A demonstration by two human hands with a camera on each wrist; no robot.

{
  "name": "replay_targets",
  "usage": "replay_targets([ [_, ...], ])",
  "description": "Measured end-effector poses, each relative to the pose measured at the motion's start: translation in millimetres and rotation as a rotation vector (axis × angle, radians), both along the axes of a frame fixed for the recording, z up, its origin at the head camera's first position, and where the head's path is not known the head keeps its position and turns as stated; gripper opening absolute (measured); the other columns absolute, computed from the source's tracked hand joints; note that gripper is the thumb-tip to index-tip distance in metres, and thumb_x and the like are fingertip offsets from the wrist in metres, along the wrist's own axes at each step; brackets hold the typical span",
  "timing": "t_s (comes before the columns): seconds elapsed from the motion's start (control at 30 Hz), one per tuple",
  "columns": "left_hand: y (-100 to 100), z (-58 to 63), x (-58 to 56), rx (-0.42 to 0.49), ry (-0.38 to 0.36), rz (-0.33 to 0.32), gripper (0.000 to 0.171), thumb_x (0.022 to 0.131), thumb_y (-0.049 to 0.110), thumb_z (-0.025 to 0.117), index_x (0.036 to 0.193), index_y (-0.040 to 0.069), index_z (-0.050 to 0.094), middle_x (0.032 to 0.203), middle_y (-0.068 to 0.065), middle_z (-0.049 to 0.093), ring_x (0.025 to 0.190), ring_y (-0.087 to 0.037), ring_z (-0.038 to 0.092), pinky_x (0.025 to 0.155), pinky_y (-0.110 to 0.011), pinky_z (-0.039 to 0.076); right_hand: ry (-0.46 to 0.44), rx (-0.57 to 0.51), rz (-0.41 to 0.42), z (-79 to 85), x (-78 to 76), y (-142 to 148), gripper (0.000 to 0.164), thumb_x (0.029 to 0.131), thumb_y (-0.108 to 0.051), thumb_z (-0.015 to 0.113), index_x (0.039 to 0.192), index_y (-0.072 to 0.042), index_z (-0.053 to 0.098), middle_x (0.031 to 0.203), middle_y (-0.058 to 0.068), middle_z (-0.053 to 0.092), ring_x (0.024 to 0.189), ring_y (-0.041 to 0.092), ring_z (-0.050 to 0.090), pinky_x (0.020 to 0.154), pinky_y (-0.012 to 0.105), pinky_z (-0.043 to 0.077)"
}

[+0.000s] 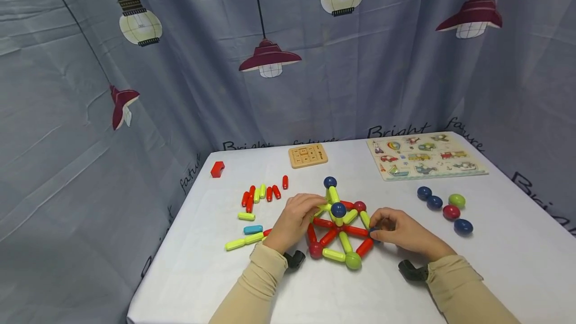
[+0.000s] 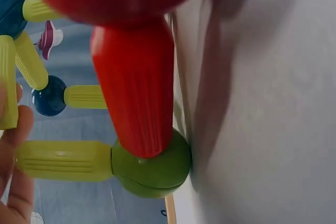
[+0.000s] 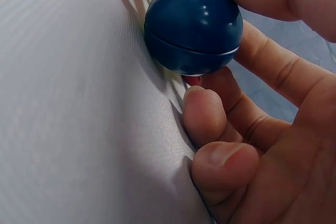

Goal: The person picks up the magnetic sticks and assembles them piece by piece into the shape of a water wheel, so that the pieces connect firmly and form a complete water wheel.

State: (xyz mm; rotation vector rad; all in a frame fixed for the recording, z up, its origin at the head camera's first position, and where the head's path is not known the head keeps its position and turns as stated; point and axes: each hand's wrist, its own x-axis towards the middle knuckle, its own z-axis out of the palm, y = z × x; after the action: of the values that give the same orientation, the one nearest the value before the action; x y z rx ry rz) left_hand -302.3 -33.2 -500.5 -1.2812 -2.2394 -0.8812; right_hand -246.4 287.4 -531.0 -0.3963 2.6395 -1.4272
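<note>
A wheel-like frame of magnetic rods and balls lies on the table, with a red ball [image 1: 316,250] and a green ball [image 1: 353,261] along its near side. Rising above its middle is a blue ball [image 1: 338,209] joined to yellow-green rods. At the frame's left, my left hand [image 1: 294,218] pinches a yellow-green rod [image 2: 8,82] that extends from this raised ball. My right hand [image 1: 402,230] grips another blue ball [image 3: 193,27] at the right corner between thumb and finger, beside a red rod [image 1: 364,247]. Its remaining fingers curl near the tabletop.
Loose red rods [image 1: 250,199], yellow-green rods [image 1: 246,216] and a blue rod [image 1: 253,229] lie left. Several balls, including a red one [image 1: 451,212], sit right. Toward the back are a picture puzzle board [image 1: 423,156], a wooden number board [image 1: 308,155] and a red block [image 1: 217,169].
</note>
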Motion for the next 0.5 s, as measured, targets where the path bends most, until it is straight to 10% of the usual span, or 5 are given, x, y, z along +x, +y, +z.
replay_targets([
  [0.13,-6,0.0,3.4,-0.026,-0.056,0.073,0.058,0.094,0.023,0.077,0.148,0.023,0.053,0.146,0.009,0.057,0.136,-0.013,0.051,0.113,-0.043,0.041,-0.001,0.013,0.002,0.1,0.1,0,0.022,0.091,-0.024,0.077,0.106,-0.012,0.067,0.097,0.005,0.065,0.086,0.022,0.058,0.072,0.028,0.046],
  [0.33,-17,-0.9,7.5,-0.189,-0.434,0.278,0.165,0.052,0.069,0.094,0.160,0.032,-0.026,0.173,-0.004,0.002,0.157,-0.032,0.013,0.120,-0.065,0.016,0.111,0.038,-0.126,3.6,-6.1,-2,0.029,0.098,-0.026,0.069,0.126,-0.017,0.064,0.125,0.010,0.064,0.103,0.027,0.061,0.077,0.043,0.055],
  [0.5,-17,-5.6,5.0,-0.348,-0.581,0.302,0.173,0.047,0.079,0.089,0.152,0.030,-0.040,0.168,-0.012,0.027,0.153,-0.033,0.027,0.120,-0.060,0.021,0.139,0.009,-0.086,-0.4,-11.4,-7,0.061,0.104,-0.022,0.059,0.160,-0.015,0.036,0.163,0.018,0.036,0.143,0.046,0.040,0.109,0.071,0.036],
])
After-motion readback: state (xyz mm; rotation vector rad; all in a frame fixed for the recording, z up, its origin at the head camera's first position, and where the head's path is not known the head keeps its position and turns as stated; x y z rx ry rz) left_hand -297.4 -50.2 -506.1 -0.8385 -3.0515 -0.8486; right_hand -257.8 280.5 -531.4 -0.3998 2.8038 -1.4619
